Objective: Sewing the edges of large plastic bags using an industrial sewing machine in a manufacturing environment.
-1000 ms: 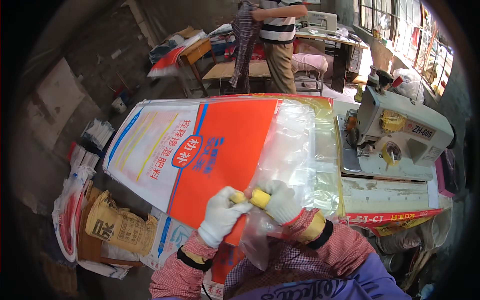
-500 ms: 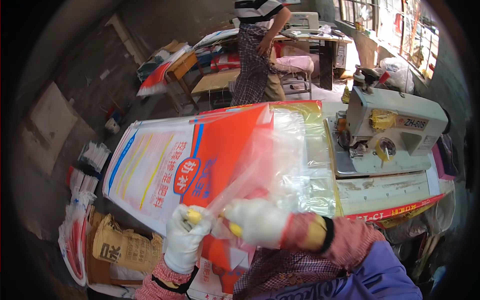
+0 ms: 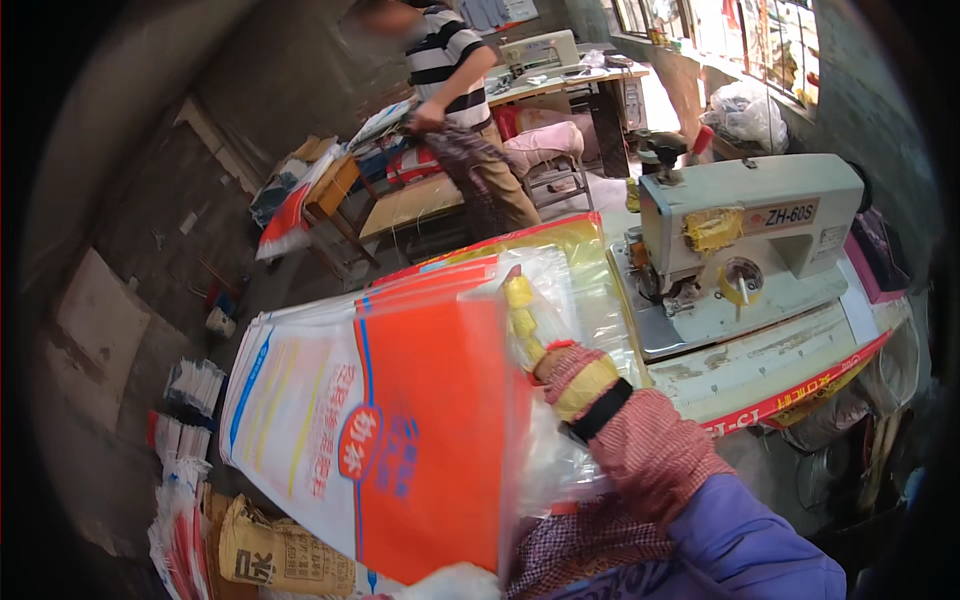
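Note:
A printed red and white sack [image 3: 430, 430] lies on top of a stack of similar sacks on the table, its near right part smeared by motion. At the sack's right edge is my right hand [image 3: 530, 325], in a white glove with yellow tape round the fingers. Those fingers stretch away from me, over the clear plastic liners [image 3: 595, 280] beside the sack. My left hand [image 3: 450, 583], also gloved in white, is at the sack's near edge. It is blurred and cut off by the lower rim, so its fingers are hidden.
A pale sewing machine [image 3: 750, 225] stands on the table to the right. Left of the table are a brown printed bag [image 3: 285, 550] and bundles of folded sacks [image 3: 180, 445]. Beyond it a person [image 3: 460, 90] in a striped top stands near another sewing machine [image 3: 540, 55].
My hands have separated: the right moved away from me along the sack's edge, the left down to the lower rim. The lifted clear film has come down. The person beyond shifted left in view.

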Tool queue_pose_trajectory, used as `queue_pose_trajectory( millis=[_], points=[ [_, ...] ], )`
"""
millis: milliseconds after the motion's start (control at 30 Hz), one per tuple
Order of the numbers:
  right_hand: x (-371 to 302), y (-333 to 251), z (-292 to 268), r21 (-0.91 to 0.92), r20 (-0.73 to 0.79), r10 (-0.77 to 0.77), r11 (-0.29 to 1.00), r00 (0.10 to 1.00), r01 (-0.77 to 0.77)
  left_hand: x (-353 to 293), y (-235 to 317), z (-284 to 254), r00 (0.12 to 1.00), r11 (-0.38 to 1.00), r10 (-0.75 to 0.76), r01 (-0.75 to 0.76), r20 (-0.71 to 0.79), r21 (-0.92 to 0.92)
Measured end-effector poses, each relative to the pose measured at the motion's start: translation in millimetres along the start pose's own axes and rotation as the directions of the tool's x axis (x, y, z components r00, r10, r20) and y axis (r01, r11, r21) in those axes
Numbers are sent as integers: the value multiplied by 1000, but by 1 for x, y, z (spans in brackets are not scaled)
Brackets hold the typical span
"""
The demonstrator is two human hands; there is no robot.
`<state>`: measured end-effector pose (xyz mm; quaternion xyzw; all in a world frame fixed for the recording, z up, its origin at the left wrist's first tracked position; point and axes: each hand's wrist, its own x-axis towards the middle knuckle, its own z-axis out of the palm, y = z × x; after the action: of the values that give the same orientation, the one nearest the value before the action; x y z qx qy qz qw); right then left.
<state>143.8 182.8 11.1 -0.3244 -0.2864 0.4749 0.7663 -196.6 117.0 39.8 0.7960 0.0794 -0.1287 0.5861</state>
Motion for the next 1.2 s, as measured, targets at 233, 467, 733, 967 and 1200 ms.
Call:
queue_pose_trajectory(
  millis=[233,467,733,967,1200],
  points=[
    [-25,24,57,-426,-85,62,900,994,-93,33,97,-96,997,727,75,-66,16,683],
    [-54,36,80,-889,434,74,-126,898,440,165,161,-136,840,-204,542,160,-25,966],
    [-83,-6,66,-909,396,449,316,801,272,193,114,-137,968,-275,244,13,57,961],
    [-74,8,38,-750,427,278,641,860,166,171,129,-187,877,185,218,393,-428,901],
    [-71,10,34,-837,271,393,547,879,14,200,166,-203,847,-358,-7,494,-531,793]
  ],
)
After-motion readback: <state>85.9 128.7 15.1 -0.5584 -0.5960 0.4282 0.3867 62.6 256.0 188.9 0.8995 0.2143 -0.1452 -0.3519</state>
